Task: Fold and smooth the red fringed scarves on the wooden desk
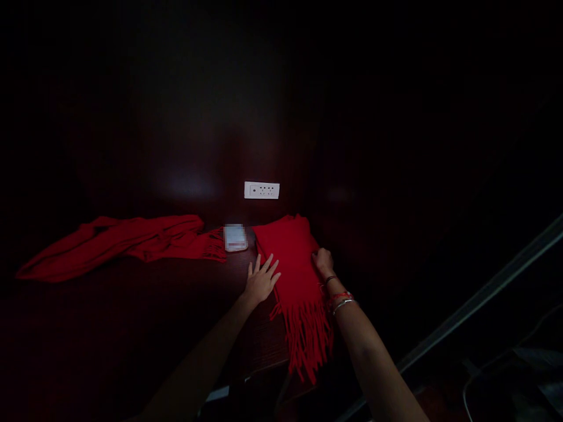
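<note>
A red fringed scarf [292, 258] lies folded into a wide strip on a dark tabletop, its tassels hanging over the front edge. My left hand [260, 282] is open, fingers spread across the scarf's left border. At the opposite border, my right hand [323, 261] is closed on the scarf's edge; its fingertips are partly hidden. Bracelets circle the right wrist. Farther left, a second red scarf [145, 237] lies loosely bunched, with its fringe pointing toward the middle.
Between the scarves rests a small, flat, pale object [235, 237], blurred out. A white power socket [262, 190] is set in the dark panel behind. The dark wooden tabletop [237, 281] ends just below the folded scarf. A pale cable [467, 392] shows at the lower right.
</note>
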`<state>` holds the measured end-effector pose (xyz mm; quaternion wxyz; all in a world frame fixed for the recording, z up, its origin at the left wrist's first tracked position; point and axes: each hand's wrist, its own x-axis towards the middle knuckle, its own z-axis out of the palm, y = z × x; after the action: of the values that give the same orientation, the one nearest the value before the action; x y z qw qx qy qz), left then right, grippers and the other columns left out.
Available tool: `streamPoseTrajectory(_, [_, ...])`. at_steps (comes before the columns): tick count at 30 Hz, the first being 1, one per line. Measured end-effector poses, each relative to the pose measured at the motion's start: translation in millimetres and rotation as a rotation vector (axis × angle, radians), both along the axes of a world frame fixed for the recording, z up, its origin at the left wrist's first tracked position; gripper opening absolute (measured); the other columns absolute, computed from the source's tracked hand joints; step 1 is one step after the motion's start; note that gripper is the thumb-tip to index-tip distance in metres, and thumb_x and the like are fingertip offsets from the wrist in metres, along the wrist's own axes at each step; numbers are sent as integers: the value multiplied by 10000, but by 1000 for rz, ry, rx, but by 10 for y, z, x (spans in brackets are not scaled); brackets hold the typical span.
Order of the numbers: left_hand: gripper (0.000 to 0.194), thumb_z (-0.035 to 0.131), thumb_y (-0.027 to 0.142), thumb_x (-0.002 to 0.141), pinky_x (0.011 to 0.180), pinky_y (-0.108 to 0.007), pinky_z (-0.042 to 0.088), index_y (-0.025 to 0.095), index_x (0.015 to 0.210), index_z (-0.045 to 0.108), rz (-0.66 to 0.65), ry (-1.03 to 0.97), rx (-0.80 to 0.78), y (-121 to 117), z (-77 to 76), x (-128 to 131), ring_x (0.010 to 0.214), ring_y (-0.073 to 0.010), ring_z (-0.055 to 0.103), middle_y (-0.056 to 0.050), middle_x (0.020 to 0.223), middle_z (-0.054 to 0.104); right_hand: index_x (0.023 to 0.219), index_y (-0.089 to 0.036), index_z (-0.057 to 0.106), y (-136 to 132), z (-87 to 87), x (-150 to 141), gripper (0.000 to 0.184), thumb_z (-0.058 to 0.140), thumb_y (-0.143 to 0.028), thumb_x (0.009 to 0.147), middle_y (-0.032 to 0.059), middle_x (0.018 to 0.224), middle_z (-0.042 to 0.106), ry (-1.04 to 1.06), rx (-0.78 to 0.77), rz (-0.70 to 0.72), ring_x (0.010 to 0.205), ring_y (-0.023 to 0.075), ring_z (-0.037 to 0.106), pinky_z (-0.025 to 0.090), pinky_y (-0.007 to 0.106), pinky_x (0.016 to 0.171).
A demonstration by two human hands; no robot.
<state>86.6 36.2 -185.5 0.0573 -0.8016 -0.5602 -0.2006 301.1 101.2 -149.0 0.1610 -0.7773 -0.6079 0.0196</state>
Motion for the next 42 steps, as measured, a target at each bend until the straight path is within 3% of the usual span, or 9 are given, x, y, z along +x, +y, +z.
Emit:
streamPoseTrajectory(5, [454,275,413,823,944,-499,205,311,1265,258,13,-19,37,-7,23,17,1231,-268,108,68,1349,197,964,-129,578,-42,39,-27,317,345,-280,812,118,920,597,-24,75,13,827,152,560,388,190,644])
streamPoseTrajectory(9, [488,278,423,818,944,-504,204,279,1282,227,24,-34,22,-4,16,13,1236,-257,92,55,1352,187,1116,-196,456,-71,61,-87,332,372,-267,803,76,1046,532,-121,154,147,866,134,526,379,188,674])
streamPoseTrajectory(16, [505,277,442,812,944,-504,205,232,1271,272,48,-56,-40,-5,-21,3,1228,-261,134,18,1334,248,1042,-193,513,-93,35,-44,303,318,-188,810,73,967,531,-242,131,223,788,137,522,370,214,648])
streamPoseTrajectory(23, [465,292,398,820,940,-469,238,239,1257,303,25,-84,-2,-13,9,-8,1223,-253,161,7,1324,278,994,-174,539,-110,95,-41,257,364,-191,807,76,955,547,-559,254,494,889,177,441,337,241,724])
streamPoseTrajectory(30, [443,300,368,822,936,-469,245,234,1243,329,30,-103,33,23,20,-31,1206,-254,207,10,1295,334,844,-130,577,-4,65,5,222,359,-149,808,97,851,572,-639,256,495,841,194,438,300,275,707])
streamPoseTrajectory(42, [439,314,356,816,931,-471,247,237,1238,338,42,-98,17,40,14,-36,1197,-259,227,11,1288,347,850,-148,560,-21,-15,21,208,356,-162,814,78,866,567,-622,241,508,824,171,446,290,266,708])
